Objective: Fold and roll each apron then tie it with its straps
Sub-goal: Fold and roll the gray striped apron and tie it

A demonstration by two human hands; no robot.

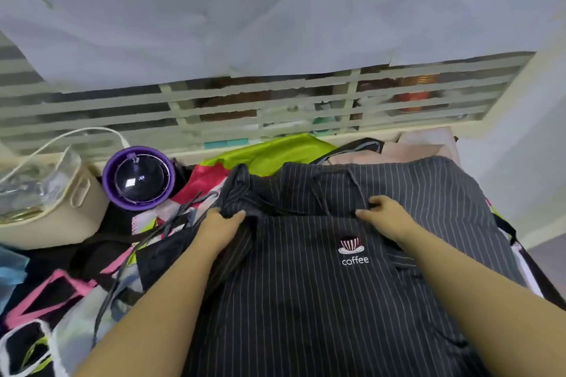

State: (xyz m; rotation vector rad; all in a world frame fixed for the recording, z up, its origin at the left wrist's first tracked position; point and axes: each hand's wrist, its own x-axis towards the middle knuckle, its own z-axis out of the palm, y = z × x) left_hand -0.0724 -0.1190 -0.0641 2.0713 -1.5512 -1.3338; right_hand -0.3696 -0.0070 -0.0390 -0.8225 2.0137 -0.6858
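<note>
A black pinstriped apron (306,300) with a white "coffee" logo lies spread in front of me, its thin dark straps (337,190) trailing over the far part. My left hand (219,226) grips a bunched fold of the apron at its upper left corner. My right hand (386,214) pinches the top edge of the bib on the right, near a strap. Both forearms reach in from below.
Other aprons lie behind and to the left: a lime green one (275,150), a red one (205,177) and a patterned pink-and-black cloth (61,291). A purple round fan (139,177) and a cream basket (61,208) stand at the left. A slatted railing (275,107) runs behind.
</note>
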